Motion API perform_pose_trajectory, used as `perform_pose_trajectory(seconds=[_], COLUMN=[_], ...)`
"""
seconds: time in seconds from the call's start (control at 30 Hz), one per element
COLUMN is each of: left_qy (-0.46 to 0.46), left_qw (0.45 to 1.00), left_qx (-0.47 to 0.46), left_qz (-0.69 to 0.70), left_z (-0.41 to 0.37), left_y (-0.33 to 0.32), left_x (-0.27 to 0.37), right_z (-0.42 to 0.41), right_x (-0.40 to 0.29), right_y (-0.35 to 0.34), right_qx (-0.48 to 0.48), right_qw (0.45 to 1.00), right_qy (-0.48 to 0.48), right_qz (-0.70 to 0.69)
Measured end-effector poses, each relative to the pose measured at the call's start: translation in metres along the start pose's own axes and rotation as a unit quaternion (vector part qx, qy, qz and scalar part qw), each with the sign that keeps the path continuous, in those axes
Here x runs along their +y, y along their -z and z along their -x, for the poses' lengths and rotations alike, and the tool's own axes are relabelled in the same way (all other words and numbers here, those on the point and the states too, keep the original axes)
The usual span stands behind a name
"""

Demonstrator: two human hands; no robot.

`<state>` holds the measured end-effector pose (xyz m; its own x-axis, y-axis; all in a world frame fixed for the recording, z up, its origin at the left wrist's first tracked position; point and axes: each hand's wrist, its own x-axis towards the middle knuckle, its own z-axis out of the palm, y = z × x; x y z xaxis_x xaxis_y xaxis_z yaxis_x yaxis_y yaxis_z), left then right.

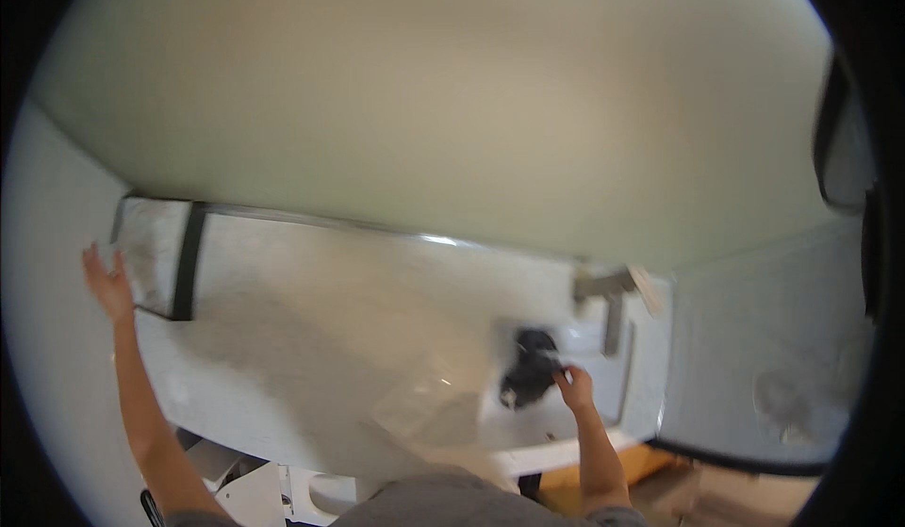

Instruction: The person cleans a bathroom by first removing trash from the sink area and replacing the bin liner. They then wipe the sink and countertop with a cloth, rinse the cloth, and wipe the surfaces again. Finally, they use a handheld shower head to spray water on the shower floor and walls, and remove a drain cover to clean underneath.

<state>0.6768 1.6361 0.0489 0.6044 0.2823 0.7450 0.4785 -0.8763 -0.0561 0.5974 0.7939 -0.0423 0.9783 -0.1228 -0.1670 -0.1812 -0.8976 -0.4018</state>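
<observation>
My right hand [576, 388] pinches the edge of a dark, crumpled item [532, 371] that looks like a cloth or a bag; blur hides its exact kind. The dark item hangs or lies over the white rectangular sink basin [565, 424], in front of a square-edged faucet [612, 304]. Far to the left, my left hand [109, 283] is spread with nothing in it. It is beside a light box-shaped object with a dark band [187, 262] at the counter's left end; whether they touch I cannot tell.
A pale countertop [304, 301] runs along the greenish wall or mirror [438, 103]. A thin transparent sheet or bag [417, 400] seems to lie near the front edge. Below left, a white cabinet door [251, 495] stands ajar. A grey panel with a dark lower edge [742, 460] borders the right.
</observation>
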Motion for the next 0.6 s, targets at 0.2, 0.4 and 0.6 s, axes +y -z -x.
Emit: perform_pose_trajectory(seconds=[0.2,0.4,0.6], left_qy=[0.216,-0.065,-0.020], left_qw=[0.502,0.617,0.538], left_qx=[-0.448,-0.535,-0.639], left_qz=[0.708,0.573,0.549], left_z=[0.138,0.288,0.271], left_y=[0.224,0.276,0.289], left_x=[0.323,0.552,0.613], right_z=[0.014,0.037,0.036], right_x=[0.050,-0.035,0.041], right_y=[-0.021,0.094,0.123], right_qx=[0.016,-0.056,0.022], right_qw=[0.948,0.916,0.825], right_qy=[-0.148,0.046,-0.100], right_qz=[-0.281,-0.395,-0.556])
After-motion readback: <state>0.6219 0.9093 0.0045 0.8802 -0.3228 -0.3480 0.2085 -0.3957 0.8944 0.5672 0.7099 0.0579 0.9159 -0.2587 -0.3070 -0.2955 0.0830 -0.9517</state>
